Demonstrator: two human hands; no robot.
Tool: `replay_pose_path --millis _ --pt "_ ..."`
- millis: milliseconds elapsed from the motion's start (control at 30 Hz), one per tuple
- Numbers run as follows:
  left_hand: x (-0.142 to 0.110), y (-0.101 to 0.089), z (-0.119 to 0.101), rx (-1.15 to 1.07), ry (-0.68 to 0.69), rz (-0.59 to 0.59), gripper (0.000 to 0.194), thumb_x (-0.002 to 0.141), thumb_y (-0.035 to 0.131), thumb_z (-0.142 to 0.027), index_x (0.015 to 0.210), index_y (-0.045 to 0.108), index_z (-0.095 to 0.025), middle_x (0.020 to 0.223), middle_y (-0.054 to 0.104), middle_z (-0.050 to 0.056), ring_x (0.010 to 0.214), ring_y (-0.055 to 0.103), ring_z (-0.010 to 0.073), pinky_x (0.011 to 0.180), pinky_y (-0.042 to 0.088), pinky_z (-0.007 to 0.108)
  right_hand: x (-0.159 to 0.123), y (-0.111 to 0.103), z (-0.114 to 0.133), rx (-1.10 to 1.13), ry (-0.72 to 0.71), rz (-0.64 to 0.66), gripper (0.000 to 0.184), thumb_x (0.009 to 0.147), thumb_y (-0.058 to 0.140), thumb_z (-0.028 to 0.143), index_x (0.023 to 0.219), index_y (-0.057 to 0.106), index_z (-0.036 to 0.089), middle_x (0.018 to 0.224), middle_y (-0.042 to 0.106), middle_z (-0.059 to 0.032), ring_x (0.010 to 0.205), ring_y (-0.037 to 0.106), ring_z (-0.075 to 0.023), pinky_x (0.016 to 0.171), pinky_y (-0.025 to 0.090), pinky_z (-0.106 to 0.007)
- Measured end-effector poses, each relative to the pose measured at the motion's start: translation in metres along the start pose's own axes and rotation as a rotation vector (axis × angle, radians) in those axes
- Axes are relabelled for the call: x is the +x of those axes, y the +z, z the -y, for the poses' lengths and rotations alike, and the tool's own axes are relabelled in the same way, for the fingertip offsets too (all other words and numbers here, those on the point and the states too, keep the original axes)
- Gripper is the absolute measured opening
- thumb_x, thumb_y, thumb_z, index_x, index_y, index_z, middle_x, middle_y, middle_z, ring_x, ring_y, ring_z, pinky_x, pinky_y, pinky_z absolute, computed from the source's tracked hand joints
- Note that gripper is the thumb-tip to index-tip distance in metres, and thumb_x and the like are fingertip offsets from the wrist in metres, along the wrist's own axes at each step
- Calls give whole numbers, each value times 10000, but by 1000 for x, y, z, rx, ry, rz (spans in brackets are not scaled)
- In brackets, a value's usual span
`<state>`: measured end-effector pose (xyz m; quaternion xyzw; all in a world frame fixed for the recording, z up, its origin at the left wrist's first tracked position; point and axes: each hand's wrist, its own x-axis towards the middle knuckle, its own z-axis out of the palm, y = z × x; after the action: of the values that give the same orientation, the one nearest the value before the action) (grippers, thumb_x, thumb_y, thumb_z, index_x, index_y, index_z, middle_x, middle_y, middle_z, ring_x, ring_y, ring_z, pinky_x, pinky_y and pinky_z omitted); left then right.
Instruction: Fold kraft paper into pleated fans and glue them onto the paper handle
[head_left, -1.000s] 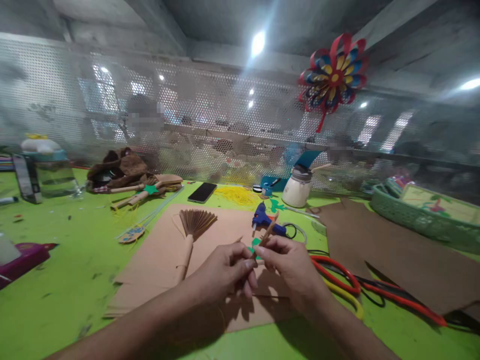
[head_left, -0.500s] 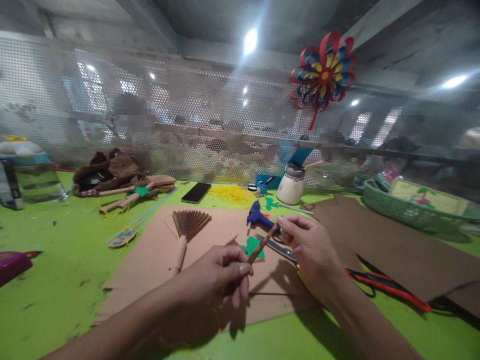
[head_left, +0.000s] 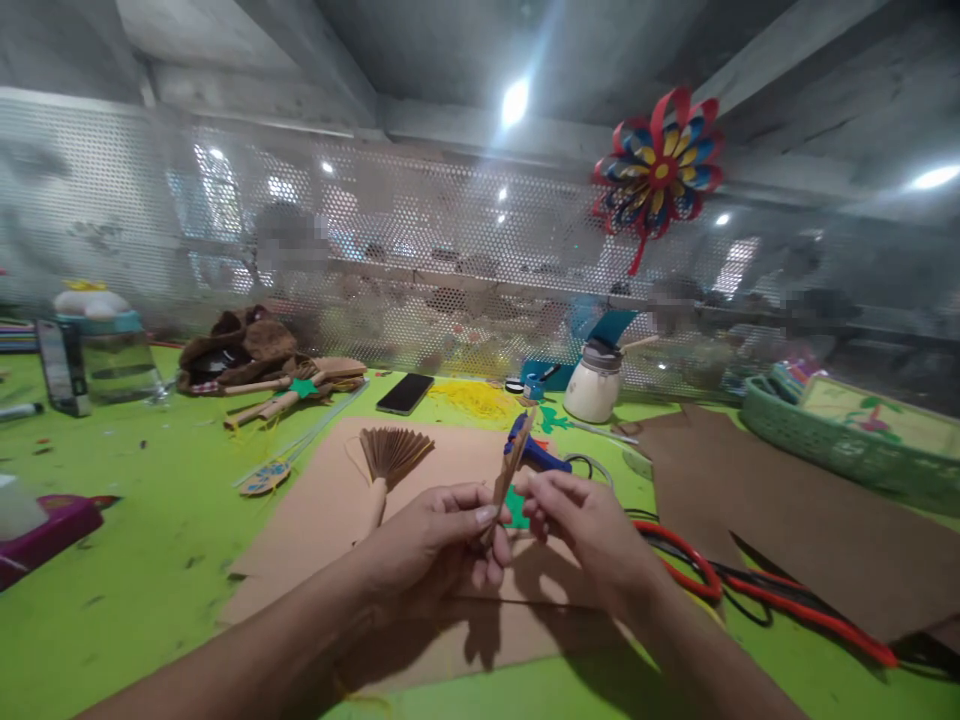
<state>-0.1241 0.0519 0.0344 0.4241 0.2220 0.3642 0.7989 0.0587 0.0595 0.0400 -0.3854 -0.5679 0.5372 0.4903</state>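
My left hand [head_left: 442,545] pinches the lower end of a folded brown paper strip [head_left: 512,465], which stands nearly upright above the table. Fingers of my right hand [head_left: 581,520] close on the same strip just beside the left thumb. Both hands hover over a tan cardboard sheet [head_left: 315,520]. A finished brown paper fan on a rolled handle [head_left: 386,462] lies on that sheet to the left. Behind the strip sit a blue glue gun [head_left: 536,452] and a green paper cutout [head_left: 516,507].
Red and black cables [head_left: 750,590] run at the right by a dark brown sheet [head_left: 757,500]. At the back stand a white glue jar [head_left: 594,380], a phone [head_left: 405,393], yellow shreds [head_left: 476,395], a green basket [head_left: 840,445], a paper pinwheel [head_left: 658,170] on mesh, and a water jar [head_left: 109,350].
My right hand came back from the strip's far tip to next to my left hand. The strip has swung from slanting to nearly upright.
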Motion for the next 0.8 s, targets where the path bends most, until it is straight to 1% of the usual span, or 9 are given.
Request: replay_pose_path --millis 33,100,200,267,367,467,633,800 --pt "-1 1 -1 7 5 23 123 849 592 -231 884 600 -113 704 622 44 556 569 76 562 435 179 -3 6 0 -58 -12 56 311 788 644 435 776 686 127 665 593 -15 600 484 -107 565 389 -237" --pt "-2 2 -2 44 6 63 125 869 562 -224 882 609 -109 668 607 33 510 535 57 510 400 153 -9 14 2 -125 -39 99 308 797 632 428 809 687 126 674 591 -15 620 484 -117 574 386 -245" --pt "-4 4 -3 95 -23 83 143 890 530 -236 881 609 -117 617 595 19 445 486 38 446 339 134 -12 17 5 -157 -81 15 287 762 666 414 723 668 130 633 576 -7 599 469 -119 559 371 -248" --pt "-3 4 -3 96 -55 82 145 883 545 -259 877 607 -128 610 597 12 434 474 36 438 326 135 -12 17 6 -141 -82 -24 283 740 687 399 650 636 136 603 575 -5 575 461 -114 554 367 -249" --pt "-2 2 1 74 -102 84 178 871 563 -305 876 609 -132 627 612 22 455 507 54 471 366 157 -12 16 5 -52 -49 -11 286 738 689 399 638 607 143 567 577 -1 541 451 -108 527 351 -243" --pt "-1 -1 5 80 -116 86 213 876 552 -328 887 606 -123 632 627 45 469 548 79 477 387 173 -10 16 4 4 -23 0 295 739 689 407 638 583 152 543 572 6 520 438 -102 506 326 -238" --pt "0 -3 7 72 -129 39 196 860 583 -324 866 598 -129 594 609 21 439 515 61 469 391 159 -8 15 5 11 1 -45 318 715 709 407 591 547 163 491 504 41 489 403 -90 494 305 -231" --pt "0 -2 7 87 -122 38 206 842 606 -337 835 592 -132 595 619 29 433 523 66 454 375 158 -9 15 7 14 6 -74 316 696 724 401 574 555 164 481 484 50 479 388 -86 484 300 -227"
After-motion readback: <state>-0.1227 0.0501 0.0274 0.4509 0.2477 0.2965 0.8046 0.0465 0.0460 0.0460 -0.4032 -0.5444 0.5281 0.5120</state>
